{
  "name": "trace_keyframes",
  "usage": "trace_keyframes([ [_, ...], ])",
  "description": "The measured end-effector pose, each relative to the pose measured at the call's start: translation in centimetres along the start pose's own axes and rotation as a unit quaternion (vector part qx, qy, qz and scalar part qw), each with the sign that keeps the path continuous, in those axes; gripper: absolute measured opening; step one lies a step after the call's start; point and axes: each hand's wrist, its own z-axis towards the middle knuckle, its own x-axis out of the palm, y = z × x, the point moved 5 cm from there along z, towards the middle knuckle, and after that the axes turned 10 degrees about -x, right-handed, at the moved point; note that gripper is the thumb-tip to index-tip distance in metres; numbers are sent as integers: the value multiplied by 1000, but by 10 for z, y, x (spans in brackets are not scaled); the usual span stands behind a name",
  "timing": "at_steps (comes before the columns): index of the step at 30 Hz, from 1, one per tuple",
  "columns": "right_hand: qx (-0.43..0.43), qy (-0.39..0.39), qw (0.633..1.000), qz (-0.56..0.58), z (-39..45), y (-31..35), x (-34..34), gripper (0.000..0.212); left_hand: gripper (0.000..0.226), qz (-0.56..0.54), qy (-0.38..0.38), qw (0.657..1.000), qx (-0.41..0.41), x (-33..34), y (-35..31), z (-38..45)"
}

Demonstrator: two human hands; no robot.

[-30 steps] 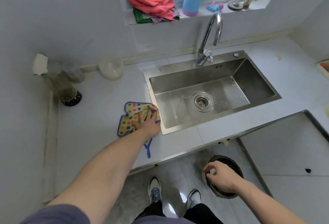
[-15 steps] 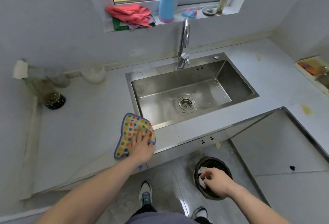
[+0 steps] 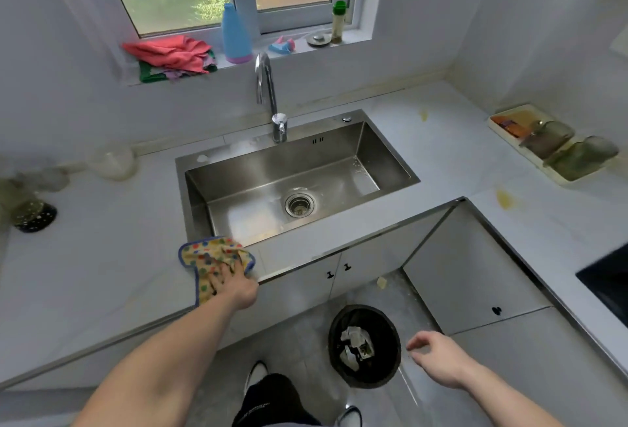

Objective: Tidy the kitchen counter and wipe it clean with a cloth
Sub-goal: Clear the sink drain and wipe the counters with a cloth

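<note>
A spotted cloth [image 3: 210, 264] is pressed flat by the left hand [image 3: 232, 282], fingers spread, on the counter [image 3: 102, 256] just in front of the sink [image 3: 272, 168], likely for wiping. The right hand [image 3: 433, 355], loosely curled and empty, hangs beside the bin [image 3: 363, 345], well below the sink.

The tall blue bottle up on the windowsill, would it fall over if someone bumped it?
Probably yes. The blue bottle is tall and narrow at the top, standing upright on a slim windowsill, so a nudge could tip it. It looks like plastic, so it likely wouldn't shatter. How full or heavy it is can't be seen.
</note>
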Motion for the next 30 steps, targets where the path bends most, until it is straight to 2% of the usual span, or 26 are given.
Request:
trace_keyframes([
  [4,19,-13,999,23,-12,-32,-15,17,68,42,17,997,67,8,-73,-16],
  [8,35,-33,997,56,-12,-51,-32,16,69,64,45,993,90,10,-147,-37],
  [14,57,-71,991,95,4,-60,-55,14,66,61,123,978,158,22,-266,-38],
  [16,57,-94,989,98,16,-56,-75,16,58,35,131,976,168,20,-304,-41],
  [20,26,-143,987,70,53,-36,-112,27,38,-84,232,950,193,-4,-344,-65],
  [22,-6,-158,986,52,75,-17,-124,33,39,-98,202,940,256,-15,-342,-61],
  [26,-69,-169,983,6,124,37,-146,63,57,-61,23,936,345,-43,-297,-40],
  [30,-139,-135,979,-64,182,95,-148,79,67,-18,-38,947,319,-46,-243,-3],
])
